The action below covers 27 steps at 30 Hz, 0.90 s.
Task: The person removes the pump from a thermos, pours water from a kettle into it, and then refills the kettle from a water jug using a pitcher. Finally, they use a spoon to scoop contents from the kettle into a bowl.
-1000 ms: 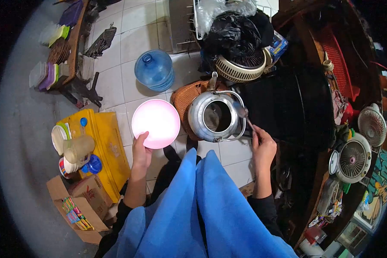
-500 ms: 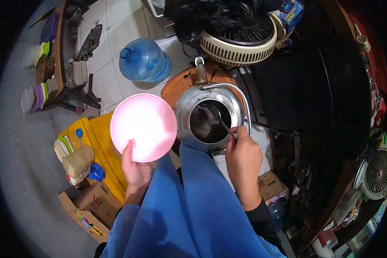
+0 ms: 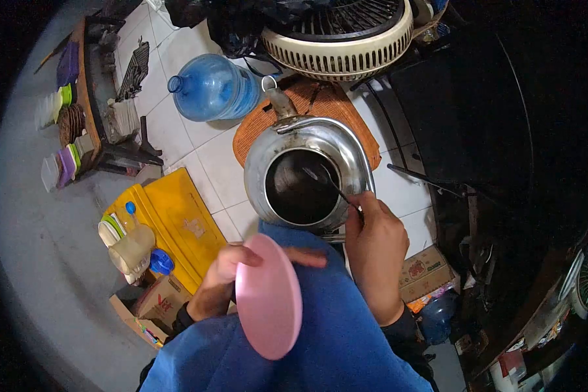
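My left hand (image 3: 225, 268) is closed on the rim of a shallow pink plastic bowl (image 3: 268, 300), which is tipped on edge over my blue-clad lap. Between the fingers of my right hand (image 3: 377, 242) is the thin handle of a metal spoon (image 3: 340, 191). The spoon slants down into the wide mouth of a silver kettle (image 3: 258, 173), its far end dim inside the dark interior. The kettle stands in front of my knees, spout pointing away and its curved handle folded to the right. An orange-brown woven board (image 3: 362, 124) lies under or just behind it.
A blue water jug (image 3: 209, 88) stands beyond the kettle on the left. A cream fan (image 3: 346, 55) lies at the back. On the left are a yellow container (image 3: 176, 215) and a cardboard box (image 3: 166, 300). A large black surface (image 3: 477, 130) is on the right.
The pink bowl has come down and right, turning from facing up to tilted on edge. My right hand stays at the kettle's mouth with the spoon. The head view has shifted slightly.
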Motion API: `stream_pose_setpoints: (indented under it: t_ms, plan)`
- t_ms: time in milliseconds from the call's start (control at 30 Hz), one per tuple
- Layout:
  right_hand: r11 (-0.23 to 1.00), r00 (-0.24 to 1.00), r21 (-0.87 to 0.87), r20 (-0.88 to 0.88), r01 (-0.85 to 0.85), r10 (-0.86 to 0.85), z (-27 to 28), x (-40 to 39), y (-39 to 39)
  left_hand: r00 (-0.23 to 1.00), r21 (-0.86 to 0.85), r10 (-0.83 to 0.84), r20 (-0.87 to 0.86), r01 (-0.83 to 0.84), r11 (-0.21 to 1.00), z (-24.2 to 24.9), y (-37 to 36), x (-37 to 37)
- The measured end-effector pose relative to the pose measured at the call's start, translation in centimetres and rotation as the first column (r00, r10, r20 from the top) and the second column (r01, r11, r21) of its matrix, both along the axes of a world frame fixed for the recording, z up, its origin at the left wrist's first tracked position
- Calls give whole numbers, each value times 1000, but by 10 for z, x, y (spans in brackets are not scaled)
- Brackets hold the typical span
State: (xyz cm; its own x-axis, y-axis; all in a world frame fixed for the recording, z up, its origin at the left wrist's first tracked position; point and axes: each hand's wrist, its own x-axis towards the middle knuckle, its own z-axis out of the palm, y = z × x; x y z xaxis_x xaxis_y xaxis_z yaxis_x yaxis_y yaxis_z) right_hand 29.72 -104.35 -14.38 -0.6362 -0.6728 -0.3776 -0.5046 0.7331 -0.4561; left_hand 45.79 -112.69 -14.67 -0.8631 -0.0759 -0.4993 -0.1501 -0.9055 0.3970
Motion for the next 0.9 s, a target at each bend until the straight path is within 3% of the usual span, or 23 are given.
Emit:
stream_pose_setpoints:
  t_ms: [33,67,133,167,300,367,500,533,567,733,900]
  plan:
    - [999,1000,-31,3,-14,15,2,-5,1,972,-113,235,-12,-235,965,16,19,-15]
    - [998,1000,-61,5,-27,27,5,-9,1,972,-110,237,-10,-236,965,10,19,-11]
    - [997,999,-67,-11,-33,32,7,-14,2,982,231,-176,72,155,961,-6,18,5]
    - [996,999,-77,-27,-38,36,8,-16,2,971,205,-209,117,183,962,6,13,2]
    - [997,999,-60,-14,-51,50,8,-14,0,996,209,-66,59,52,977,14,14,12]
    - [997,998,-72,-53,-37,33,5,-8,0,935,347,-274,223,187,919,5,13,28]
    - [999,994,-8,-94,-51,50,9,5,-3,937,314,-229,266,140,939,-18,51,123]
    - [997,991,5,-110,-71,71,9,11,-5,937,314,-221,270,132,940,-29,61,147]
    - [996,985,55,-154,-74,81,9,17,-5,937,319,-226,267,136,938,-83,28,84]
    - [989,953,142,-291,-50,90,5,43,-10,900,345,-351,259,253,904,-160,55,164]
    - [992,966,39,-237,118,-105,-25,54,-6,670,217,-495,552,458,862,-174,29,179]
